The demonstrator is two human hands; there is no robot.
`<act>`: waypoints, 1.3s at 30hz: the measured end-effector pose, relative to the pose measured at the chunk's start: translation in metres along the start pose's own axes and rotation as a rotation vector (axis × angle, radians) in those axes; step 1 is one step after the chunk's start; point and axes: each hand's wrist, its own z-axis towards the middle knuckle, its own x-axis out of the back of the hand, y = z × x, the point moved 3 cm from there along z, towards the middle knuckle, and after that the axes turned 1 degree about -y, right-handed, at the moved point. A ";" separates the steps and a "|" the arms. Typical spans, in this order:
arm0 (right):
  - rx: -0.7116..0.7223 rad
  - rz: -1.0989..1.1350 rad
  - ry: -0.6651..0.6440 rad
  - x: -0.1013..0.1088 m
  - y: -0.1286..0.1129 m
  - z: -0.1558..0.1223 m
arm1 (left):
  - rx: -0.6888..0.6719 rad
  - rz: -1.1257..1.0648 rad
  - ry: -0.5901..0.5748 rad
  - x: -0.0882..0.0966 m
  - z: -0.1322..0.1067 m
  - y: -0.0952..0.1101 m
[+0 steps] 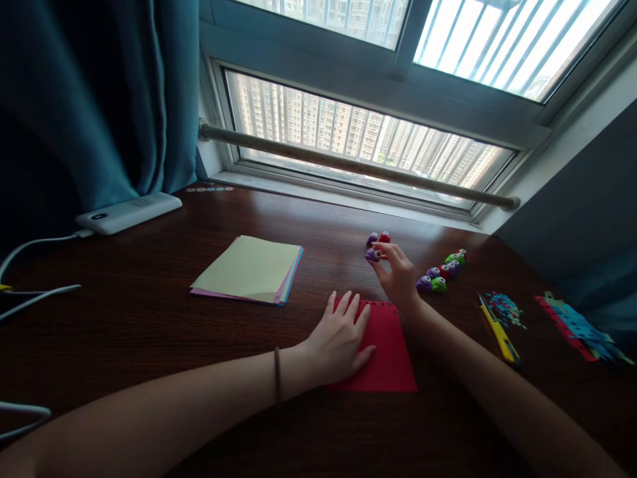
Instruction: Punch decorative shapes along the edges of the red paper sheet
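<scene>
My left hand [341, 338] lies flat with fingers spread on a sheet of red paper [391, 362], pressing it to the table. A row of small dark holes runs along that sheet's far edge. Beyond the paper, my right hand [398, 272] pinches a small purple craft punch [372, 255] with a white eye-like top between thumb and fingers. Just behind it stand another purple punch [372, 239] and a red punch [384, 237]. My fingers partly hide what is around the held one.
To the right are several punches [438, 285], a yellow utility knife [500, 332], paper bits [506, 309] and cut paper strips [577, 325]. Left of the red sheet lies a stack of coloured paper [249, 269]. A white power bank [132, 212] with a cable sits by the curtain [169, 99].
</scene>
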 end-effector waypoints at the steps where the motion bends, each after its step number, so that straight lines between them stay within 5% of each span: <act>1: -0.014 0.071 0.016 0.011 -0.002 -0.014 | 0.005 -0.005 -0.008 0.000 0.000 0.000; 5: -0.062 0.187 0.034 0.041 -0.003 -0.061 | 0.023 -0.012 -0.004 0.001 0.000 -0.001; 10: -0.160 0.286 0.072 0.049 0.014 -0.087 | 0.056 0.001 -0.033 0.000 0.002 -0.003; 19: -0.365 0.419 0.050 0.048 0.035 -0.093 | 0.079 0.001 -0.050 0.007 0.010 -0.008; 27: -0.377 0.460 0.006 0.045 0.032 -0.096 | 0.242 0.070 0.027 0.001 0.009 -0.012; 34: -0.385 0.455 0.008 0.046 0.032 -0.095 | 0.152 -0.017 0.053 0.000 0.010 -0.013; 39: -0.390 0.451 0.010 0.045 0.032 -0.095 | 0.127 -0.162 0.185 0.008 0.008 -0.010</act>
